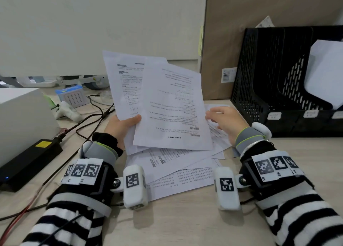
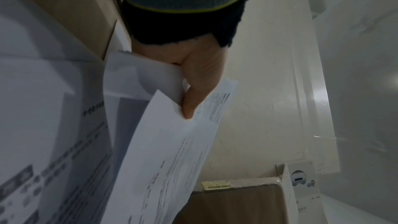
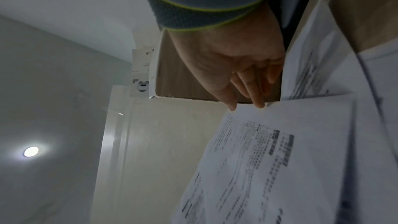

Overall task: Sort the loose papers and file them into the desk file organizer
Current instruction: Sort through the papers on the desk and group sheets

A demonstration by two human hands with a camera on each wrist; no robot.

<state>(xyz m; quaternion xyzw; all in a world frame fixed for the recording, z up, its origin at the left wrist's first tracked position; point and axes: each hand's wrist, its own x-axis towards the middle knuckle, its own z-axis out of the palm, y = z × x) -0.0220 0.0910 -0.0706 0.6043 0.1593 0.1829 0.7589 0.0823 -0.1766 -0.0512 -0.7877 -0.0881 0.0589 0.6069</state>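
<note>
White printed sheets point(image 1: 167, 104) are being pinched by left hand point(image 1: 120, 129), thumb on top. Right hand point(image 1: 225, 123) is hovering relaxed, fingers point(image 3: 256, 91) straight, over loose papers point(image 1: 178, 167) on worktop point(image 1: 185, 223).

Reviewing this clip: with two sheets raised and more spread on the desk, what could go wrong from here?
1. The left hand pinches two fanned sheets at their bottom edge only; one could slip from that grip.
2. The right hand has straight fingers at the front sheet's edge, so pulling it may drag the rear sheet along.
3. The file organizer already holds paper in one slot; a misfile seems possible.
</note>
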